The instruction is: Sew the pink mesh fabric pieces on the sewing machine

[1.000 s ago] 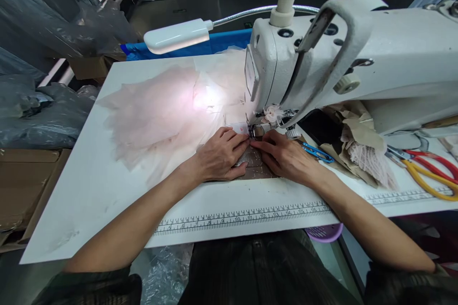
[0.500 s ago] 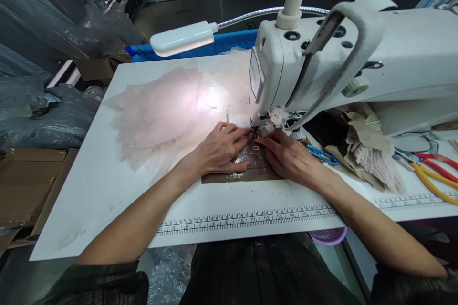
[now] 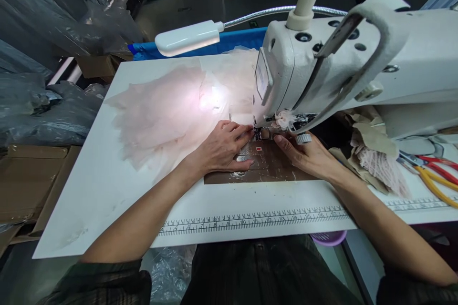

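I count one left hand (image 3: 226, 148) and one right hand (image 3: 310, 157) in the centre of the frame, together with one brown plate (image 3: 277, 167). There is one sewing machine (image 3: 322, 64) at the upper right, one lamp (image 3: 188, 38) at the upper centre and two cardboard boxes (image 3: 36, 181) at the left side. At the right edge are two tool handles (image 3: 424, 177), one red and one yellow.

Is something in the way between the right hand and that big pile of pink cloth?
Yes. The metal foot of the sewing machine and the left hand stand between the right hand and the pink cloth pile. Part of the right hand is hidden.
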The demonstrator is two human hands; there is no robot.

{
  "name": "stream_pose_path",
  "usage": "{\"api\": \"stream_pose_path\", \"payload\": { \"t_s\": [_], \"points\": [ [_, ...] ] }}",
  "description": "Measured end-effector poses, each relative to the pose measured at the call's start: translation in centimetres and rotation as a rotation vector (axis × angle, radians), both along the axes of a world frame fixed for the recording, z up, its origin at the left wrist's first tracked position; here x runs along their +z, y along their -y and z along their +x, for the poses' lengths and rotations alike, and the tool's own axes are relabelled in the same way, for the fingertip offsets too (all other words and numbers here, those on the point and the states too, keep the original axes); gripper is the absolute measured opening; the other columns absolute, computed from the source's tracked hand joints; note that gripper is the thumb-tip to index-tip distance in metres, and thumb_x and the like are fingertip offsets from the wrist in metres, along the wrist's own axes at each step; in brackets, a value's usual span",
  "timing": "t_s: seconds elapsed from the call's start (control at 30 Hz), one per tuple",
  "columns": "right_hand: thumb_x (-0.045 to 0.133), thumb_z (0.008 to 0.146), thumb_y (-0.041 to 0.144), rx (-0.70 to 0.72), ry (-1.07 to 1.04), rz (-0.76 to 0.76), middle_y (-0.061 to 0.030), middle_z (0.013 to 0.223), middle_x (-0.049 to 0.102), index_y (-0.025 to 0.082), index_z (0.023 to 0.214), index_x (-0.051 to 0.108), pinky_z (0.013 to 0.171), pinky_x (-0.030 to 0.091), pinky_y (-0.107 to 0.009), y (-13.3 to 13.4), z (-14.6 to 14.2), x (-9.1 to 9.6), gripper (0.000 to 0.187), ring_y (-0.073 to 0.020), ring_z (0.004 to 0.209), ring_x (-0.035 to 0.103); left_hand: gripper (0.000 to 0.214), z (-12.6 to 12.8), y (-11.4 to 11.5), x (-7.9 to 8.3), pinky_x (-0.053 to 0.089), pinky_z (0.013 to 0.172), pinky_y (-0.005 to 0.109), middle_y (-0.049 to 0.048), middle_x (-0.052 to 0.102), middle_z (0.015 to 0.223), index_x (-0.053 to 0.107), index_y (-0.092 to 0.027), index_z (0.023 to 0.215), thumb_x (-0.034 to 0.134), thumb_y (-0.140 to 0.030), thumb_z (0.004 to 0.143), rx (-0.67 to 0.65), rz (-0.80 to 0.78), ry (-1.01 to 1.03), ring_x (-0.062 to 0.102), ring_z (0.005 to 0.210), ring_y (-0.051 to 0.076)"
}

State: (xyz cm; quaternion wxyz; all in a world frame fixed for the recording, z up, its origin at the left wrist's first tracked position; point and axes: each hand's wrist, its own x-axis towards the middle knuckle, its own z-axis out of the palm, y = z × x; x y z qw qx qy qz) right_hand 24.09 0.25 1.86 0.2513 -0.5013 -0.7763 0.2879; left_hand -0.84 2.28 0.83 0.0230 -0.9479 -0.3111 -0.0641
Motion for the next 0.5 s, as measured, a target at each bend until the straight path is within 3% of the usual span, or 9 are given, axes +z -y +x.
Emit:
{"api": "stream_pose_path", "payload": {
  "t_s": [0.13, 0.33, 0.5],
  "points": [
    [0.046, 0.096, 0.044, -0.065, 0.024, 0.036, -0.0037, 0.080, 0.056, 0.020, 0.081, 0.056, 0.068, 0.047, -0.031, 0.3, 0.3, -0.9, 0.030, -0.0198, 0.074, 0.056, 0.059, -0.1, 0.0, -0.4, 0.035, 0.101, 0.045, 0.0154, 0.053, 0.128, 0.048, -0.011, 0.133, 0.038, -0.055, 0.095, 0.019, -0.016, 0.053, 0.050, 0.111, 0.028],
    [0.046, 0.095, 0.036, -0.016, 0.056, 0.089, -0.0084, 0.095, 0.060, 0.017, 0.102, 0.064, 0.069, 0.047, -0.031, -0.1, 0.4, -1.5, 0.027, -0.0221, 0.082, 0.058, 0.039, 0.1, -0.1, -0.5, 0.039, 0.098, 0.042, 0.0125, 0.053, 0.127, 0.049, -0.016, 0.128, 0.030, -0.037, 0.102, 0.090, -0.066, 0.141, 0.050, 0.111, 0.024],
    [0.045, 0.096, 0.033, 0.082, 0.134, 0.032, -0.0108, 0.102, 0.064, 0.016, 0.118, 0.064, 0.075, 0.051, -0.035, 0.5, 0.6, -0.4, 0.034, -0.0218, 0.078, 0.062, 0.028, 1.8, 0.2, 0.2, 0.040, 0.077, 0.042, 0.0176, 0.058, 0.107, 0.058, -0.010, 0.101, 0.033, -0.022, 0.097, 0.393, 0.131, -0.024, 0.051, 0.089, 0.027]
  ]
}}
